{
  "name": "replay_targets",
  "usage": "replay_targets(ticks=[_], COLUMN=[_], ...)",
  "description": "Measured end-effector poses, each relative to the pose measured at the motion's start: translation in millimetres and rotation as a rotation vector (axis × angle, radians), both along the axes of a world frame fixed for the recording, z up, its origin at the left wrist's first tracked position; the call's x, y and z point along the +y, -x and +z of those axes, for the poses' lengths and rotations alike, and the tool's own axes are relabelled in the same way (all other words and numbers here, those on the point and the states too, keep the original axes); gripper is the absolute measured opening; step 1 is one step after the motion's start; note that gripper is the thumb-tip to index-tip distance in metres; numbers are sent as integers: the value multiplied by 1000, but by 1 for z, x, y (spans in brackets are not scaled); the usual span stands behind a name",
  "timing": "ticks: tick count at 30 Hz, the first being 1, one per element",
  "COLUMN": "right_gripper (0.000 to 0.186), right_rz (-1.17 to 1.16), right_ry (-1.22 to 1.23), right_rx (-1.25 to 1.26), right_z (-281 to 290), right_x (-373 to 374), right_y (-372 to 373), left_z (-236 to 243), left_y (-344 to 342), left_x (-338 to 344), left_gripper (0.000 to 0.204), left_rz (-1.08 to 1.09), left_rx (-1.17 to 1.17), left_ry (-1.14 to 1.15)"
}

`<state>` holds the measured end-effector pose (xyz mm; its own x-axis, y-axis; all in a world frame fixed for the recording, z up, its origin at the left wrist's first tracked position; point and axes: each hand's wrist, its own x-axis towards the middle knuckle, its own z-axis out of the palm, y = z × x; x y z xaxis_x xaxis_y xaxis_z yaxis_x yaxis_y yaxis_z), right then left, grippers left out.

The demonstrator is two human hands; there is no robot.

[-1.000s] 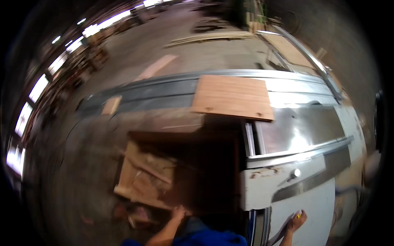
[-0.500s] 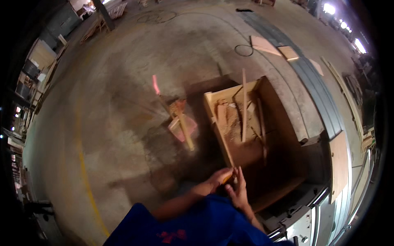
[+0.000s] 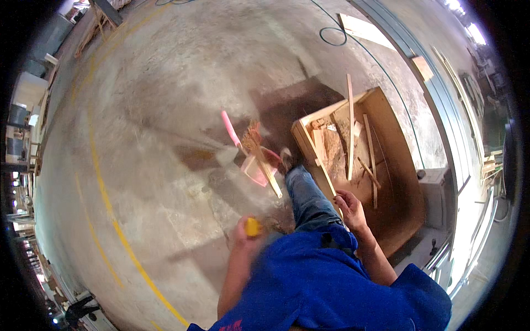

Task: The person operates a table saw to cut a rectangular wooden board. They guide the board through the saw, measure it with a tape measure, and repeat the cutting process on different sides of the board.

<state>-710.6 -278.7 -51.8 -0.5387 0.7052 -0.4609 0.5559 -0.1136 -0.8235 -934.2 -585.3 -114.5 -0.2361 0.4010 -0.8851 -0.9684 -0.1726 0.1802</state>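
Note:
Out to the left, my left hand (image 3: 243,231) is closed around a small yellow rounded object (image 3: 253,227), blurred by motion; its kind I cannot make out. At the near left corner of a large wooden box (image 3: 406,182), my right hand (image 3: 351,208) has its fingers curled over the top edge. Inside the box lie wood strips, offcuts and sawdust. One long strip (image 3: 350,127) leans up over the far rim. My leg in jeans (image 3: 306,196) stands against the box's left side.
On the floor left of the box lie a pink dustpan (image 3: 251,171) and a straw broom (image 3: 254,135) with a pink handle end. A dark hose (image 3: 381,66) loops beyond the box. A long metal rail (image 3: 436,105) runs along the right. A yellow line (image 3: 130,245) marks the floor at left.
My hands were together at the box's edge and have parted. The left has swung out left with the yellow object; the right stays at the edge. My leg has come into view.

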Motion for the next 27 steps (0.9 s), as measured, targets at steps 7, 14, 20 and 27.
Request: replay_targets(ticks=[7, 14, 20, 27], right_gripper=[39, 40, 43, 41], right_rz=[358, 327, 84, 1], right_ry=[15, 85, 127, 9], right_rx=[-181, 101, 151, 137], right_z=[-79, -5, 11, 25], right_x=[168, 384, 568, 753], right_y=[211, 489, 643, 804], left_z=[10, 5, -97, -142], left_y=[220, 401, 618, 841], left_x=[36, 130, 281, 552], left_gripper=[38, 36, 33, 31], left_rz=[447, 560, 135, -19], left_rx=[370, 506, 623, 289], left_ry=[250, 455, 574, 636])
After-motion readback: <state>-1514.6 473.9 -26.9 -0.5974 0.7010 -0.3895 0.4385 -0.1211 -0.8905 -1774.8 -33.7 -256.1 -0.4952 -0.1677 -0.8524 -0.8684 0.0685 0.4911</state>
